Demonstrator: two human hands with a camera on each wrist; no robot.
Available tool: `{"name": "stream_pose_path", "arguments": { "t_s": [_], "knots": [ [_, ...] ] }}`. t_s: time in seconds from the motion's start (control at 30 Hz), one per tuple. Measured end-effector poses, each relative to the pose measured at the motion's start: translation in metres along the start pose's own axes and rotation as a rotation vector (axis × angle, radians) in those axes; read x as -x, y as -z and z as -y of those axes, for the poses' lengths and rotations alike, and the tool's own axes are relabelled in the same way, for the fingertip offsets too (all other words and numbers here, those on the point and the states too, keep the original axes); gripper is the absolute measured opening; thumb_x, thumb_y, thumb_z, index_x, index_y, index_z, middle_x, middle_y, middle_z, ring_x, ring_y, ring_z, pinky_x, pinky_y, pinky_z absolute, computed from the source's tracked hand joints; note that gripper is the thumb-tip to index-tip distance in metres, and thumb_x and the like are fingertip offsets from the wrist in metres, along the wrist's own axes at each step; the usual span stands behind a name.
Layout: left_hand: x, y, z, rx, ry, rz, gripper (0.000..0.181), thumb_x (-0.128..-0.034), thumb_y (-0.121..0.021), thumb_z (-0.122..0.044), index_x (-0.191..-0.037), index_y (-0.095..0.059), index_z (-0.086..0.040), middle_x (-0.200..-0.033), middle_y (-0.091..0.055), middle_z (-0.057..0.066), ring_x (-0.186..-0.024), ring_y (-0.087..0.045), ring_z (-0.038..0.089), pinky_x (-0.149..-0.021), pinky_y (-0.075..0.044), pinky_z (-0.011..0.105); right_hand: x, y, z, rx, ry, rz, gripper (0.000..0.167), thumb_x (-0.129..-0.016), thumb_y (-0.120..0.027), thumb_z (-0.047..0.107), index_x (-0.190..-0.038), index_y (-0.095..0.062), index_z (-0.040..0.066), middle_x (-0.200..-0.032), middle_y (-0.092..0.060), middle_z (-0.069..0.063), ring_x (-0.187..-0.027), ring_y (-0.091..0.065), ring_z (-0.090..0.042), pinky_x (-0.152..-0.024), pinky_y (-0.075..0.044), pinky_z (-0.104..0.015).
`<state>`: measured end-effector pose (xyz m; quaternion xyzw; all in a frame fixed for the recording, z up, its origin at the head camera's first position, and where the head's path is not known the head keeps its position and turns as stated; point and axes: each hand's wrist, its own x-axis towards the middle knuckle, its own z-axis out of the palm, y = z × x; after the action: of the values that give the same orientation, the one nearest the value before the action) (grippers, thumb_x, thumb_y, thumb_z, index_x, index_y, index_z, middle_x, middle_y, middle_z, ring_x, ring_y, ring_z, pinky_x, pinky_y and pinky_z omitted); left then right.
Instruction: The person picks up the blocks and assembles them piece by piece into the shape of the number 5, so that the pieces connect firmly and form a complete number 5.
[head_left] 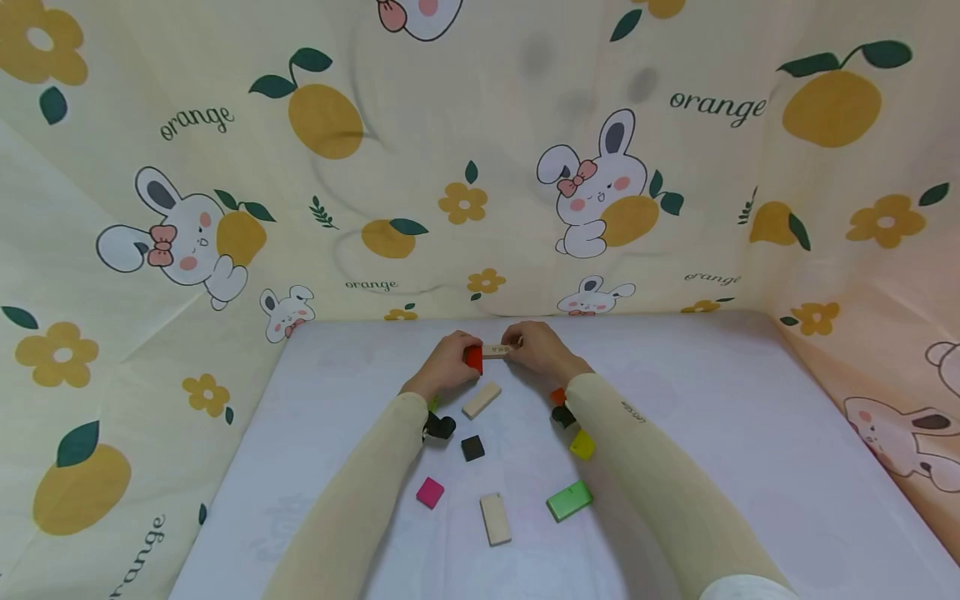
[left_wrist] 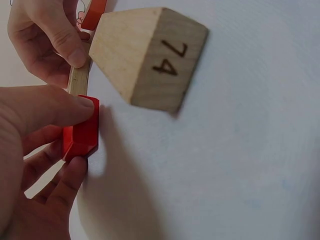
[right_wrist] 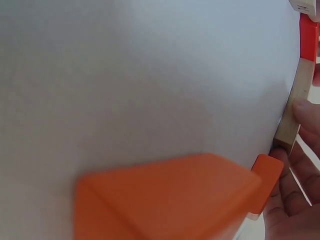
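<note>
At the far side of the table, my left hand (head_left: 452, 362) pinches a red block (left_wrist: 85, 125) between its thumb and fingers. My right hand (head_left: 542, 348) grips a long plain wooden block (head_left: 495, 351) with its thumb on one side and fingers on the other. One end of this wooden block meets the red block, and both lie in a line. An orange block (right_wrist: 266, 182) appears close by the right fingers in the right wrist view; whether they touch it cannot be told. Nearer than the hands lies another wooden block (head_left: 482, 400), marked 74 in the left wrist view.
Toward the front lie a black block (head_left: 472, 448), a pink block (head_left: 430, 492), a wooden block (head_left: 495, 519) and a green block (head_left: 570, 501). A yellow block (head_left: 582, 445) and dark pieces sit beside the sleeves. A patterned cloth (head_left: 480, 250) stands behind the table.
</note>
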<state>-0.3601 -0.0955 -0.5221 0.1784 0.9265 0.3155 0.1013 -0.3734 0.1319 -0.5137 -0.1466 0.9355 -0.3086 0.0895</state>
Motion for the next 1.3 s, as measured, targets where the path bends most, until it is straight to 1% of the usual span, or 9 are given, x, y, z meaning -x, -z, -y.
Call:
{"name": "stream_pose_path", "arguments": {
  "t_s": [0.17,0.37,0.47,0.57,0.73,0.9,1.03,1.2,1.3],
  "knots": [
    [-0.001,0.0,0.002,-0.001,0.0,-0.004,0.057,-0.0947,-0.084,-0.009,-0.148,-0.064,-0.005,-0.15,-0.057,0.015,-0.131,-0.054,0.032,-0.116,-0.046,0.047,0.0,0.001,0.001,-0.006,-0.001,0.007,0.018,-0.101,-0.077,0.014,-0.118,-0.077,0.013,-0.108,-0.069,-0.005,-0.1,-0.058,-0.027,-0.096,-0.052,-0.043],
    [0.002,0.001,0.003,0.03,-0.002,-0.001,0.063,-0.0932,-0.085,-0.012,-0.152,-0.062,-0.008,-0.152,-0.055,0.015,-0.13,-0.054,0.031,-0.115,-0.047,0.047,0.001,0.002,-0.001,-0.026,0.011,0.012,0.02,-0.101,-0.075,0.016,-0.12,-0.077,0.012,-0.109,-0.07,-0.005,-0.098,-0.059,-0.026,-0.091,-0.053,-0.04],
    [0.006,0.005,0.002,0.056,0.011,-0.014,0.063,-0.0947,-0.082,-0.014,-0.154,-0.061,-0.011,-0.157,-0.051,0.014,-0.134,-0.051,0.033,-0.115,-0.047,0.05,0.002,0.004,-0.003,-0.068,0.009,0.0,0.026,-0.102,-0.073,0.021,-0.126,-0.076,0.012,-0.114,-0.069,-0.005,-0.099,-0.061,-0.026,-0.085,-0.057,-0.039],
    [0.01,0.01,-0.002,0.04,0.005,-0.035,0.057,-0.0976,-0.073,-0.011,-0.153,-0.062,-0.012,-0.161,-0.048,0.013,-0.141,-0.045,0.035,-0.117,-0.045,0.053,0.002,0.01,-0.006,-0.092,0.007,-0.031,0.03,-0.104,-0.071,0.026,-0.13,-0.074,0.011,-0.119,-0.068,-0.007,-0.101,-0.061,-0.027,-0.082,-0.058,-0.037],
    [0.014,0.014,-0.012,-0.099,-0.071,-0.008,0.053,-0.1012,-0.06,-0.006,-0.153,-0.062,-0.012,-0.162,-0.046,0.008,-0.147,-0.037,0.033,-0.12,-0.042,0.051,0.003,0.026,-0.013,-0.065,0.021,-0.064,0.036,-0.104,-0.072,0.03,-0.133,-0.074,0.01,-0.124,-0.068,-0.008,-0.106,-0.06,-0.028,-0.086,-0.057,-0.037],
    [0.018,0.007,-0.025,-0.263,-0.151,0.051,0.044,-0.1114,-0.053,-0.013,-0.154,-0.063,-0.015,-0.163,-0.046,0.003,-0.149,-0.034,0.028,-0.12,-0.042,0.047,0.012,0.043,-0.024,-0.046,0.007,-0.057,0.036,-0.102,-0.076,0.029,-0.132,-0.075,0.009,-0.121,-0.069,-0.008,-0.106,-0.061,-0.03,-0.085,-0.057,-0.041],
    [0.021,0.001,-0.032,-0.387,-0.179,0.062,0.042,-0.1167,-0.048,-0.022,-0.156,-0.061,-0.016,-0.162,-0.047,0.003,-0.148,-0.038,0.027,-0.121,-0.041,0.044,0.019,0.047,-0.035,-0.035,0.014,-0.014,0.034,-0.101,-0.075,0.025,-0.131,-0.076,0.008,-0.121,-0.07,-0.008,-0.104,-0.063,-0.03,-0.086,-0.058,-0.041],
    [0.021,-0.004,-0.033,-0.475,-0.184,0.059,0.044,-0.1172,-0.046,-0.023,-0.16,-0.056,-0.015,-0.161,-0.049,0.005,-0.146,-0.042,0.03,-0.121,-0.04,0.044,0.028,0.044,-0.04,-0.021,0.019,0.042,0.034,-0.099,-0.075,0.017,-0.133,-0.075,0.008,-0.121,-0.071,-0.008,-0.105,-0.064,-0.03,-0.091,-0.058,-0.043],
    [0.018,-0.007,-0.031,-0.522,-0.198,0.057,0.046,-0.1171,-0.045,-0.025,-0.161,-0.054,-0.014,-0.161,-0.049,0.006,-0.145,-0.044,0.03,-0.122,-0.04,0.043,0.034,0.044,-0.039,-0.006,0.019,0.052,0.038,-0.097,-0.08,0.021,-0.133,-0.075,0.009,-0.122,-0.071,-0.008,-0.106,-0.064,-0.029,-0.093,-0.057,-0.045]
  ]
}}
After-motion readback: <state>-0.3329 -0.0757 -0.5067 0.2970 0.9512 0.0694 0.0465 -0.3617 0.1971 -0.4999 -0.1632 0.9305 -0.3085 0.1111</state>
